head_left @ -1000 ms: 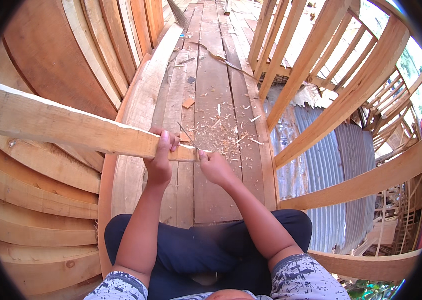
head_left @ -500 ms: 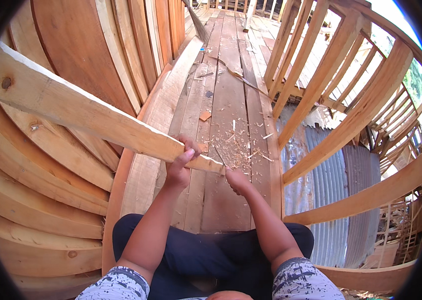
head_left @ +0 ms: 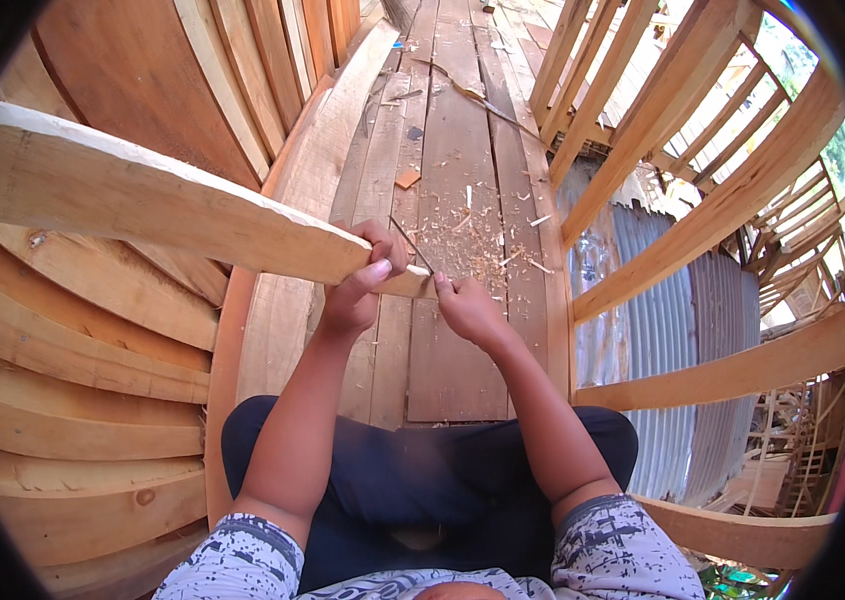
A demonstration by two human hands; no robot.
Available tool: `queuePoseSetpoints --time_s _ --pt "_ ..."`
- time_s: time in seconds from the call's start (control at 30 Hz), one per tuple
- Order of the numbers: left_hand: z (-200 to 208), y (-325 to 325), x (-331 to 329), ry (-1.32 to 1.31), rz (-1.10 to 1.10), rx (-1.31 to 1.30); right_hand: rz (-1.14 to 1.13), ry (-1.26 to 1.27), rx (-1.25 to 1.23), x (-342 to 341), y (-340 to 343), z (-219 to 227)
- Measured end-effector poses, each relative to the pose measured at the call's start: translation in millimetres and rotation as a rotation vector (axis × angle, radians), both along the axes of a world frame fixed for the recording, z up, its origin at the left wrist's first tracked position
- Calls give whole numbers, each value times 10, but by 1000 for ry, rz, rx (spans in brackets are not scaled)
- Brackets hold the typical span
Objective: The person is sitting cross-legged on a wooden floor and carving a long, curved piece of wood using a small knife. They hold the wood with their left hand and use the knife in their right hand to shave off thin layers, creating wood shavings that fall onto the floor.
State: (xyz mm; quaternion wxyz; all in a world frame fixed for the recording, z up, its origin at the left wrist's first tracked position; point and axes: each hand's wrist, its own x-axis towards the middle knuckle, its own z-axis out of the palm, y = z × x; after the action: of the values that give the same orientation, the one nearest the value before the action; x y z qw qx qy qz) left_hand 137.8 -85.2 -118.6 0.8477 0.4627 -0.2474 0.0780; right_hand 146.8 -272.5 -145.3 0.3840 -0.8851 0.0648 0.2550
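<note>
A long, pale wooden plank (head_left: 173,205) slants in from the far left, and its narrow end sits between my hands. My left hand (head_left: 361,280) is closed around the plank near that end, thumb on the near face. My right hand (head_left: 468,308) is closed on a knife (head_left: 410,243); only its thin, dark blade shows, pointing up and to the left past the plank's tip. The handle is hidden in my fist. Blade and plank end lie close together; whether they touch, I cannot tell.
Wood shavings (head_left: 473,235) litter the plank floor (head_left: 458,360) beyond my hands. A stacked-board wall (head_left: 93,430) rises on the left, a wooden railing (head_left: 703,270) on the right, with corrugated metal sheets (head_left: 658,340) below it. A small orange wood piece (head_left: 408,178) lies ahead.
Both hands and the plank's end have shifted up and slightly left in the picture. The right hand has turned, and more of the knife blade shows. The view has tilted downward.
</note>
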Motion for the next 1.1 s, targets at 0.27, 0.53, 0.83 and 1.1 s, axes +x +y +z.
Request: queuePoseSetpoints --time_s 0.27,0.53,0.83,1.1 --pt "82 13 8 -2 3 65 56 -125 -76 -5 16 12" --pt "-25 -14 25 -24 1 15 10 -113 -133 7 -56 -225" --pt "-6 1 -2 -12 -14 45 40 -146 -182 26 -88 -260" --pt "56 -101 43 -22 16 45 -59 -161 -229 84 -227 -534"
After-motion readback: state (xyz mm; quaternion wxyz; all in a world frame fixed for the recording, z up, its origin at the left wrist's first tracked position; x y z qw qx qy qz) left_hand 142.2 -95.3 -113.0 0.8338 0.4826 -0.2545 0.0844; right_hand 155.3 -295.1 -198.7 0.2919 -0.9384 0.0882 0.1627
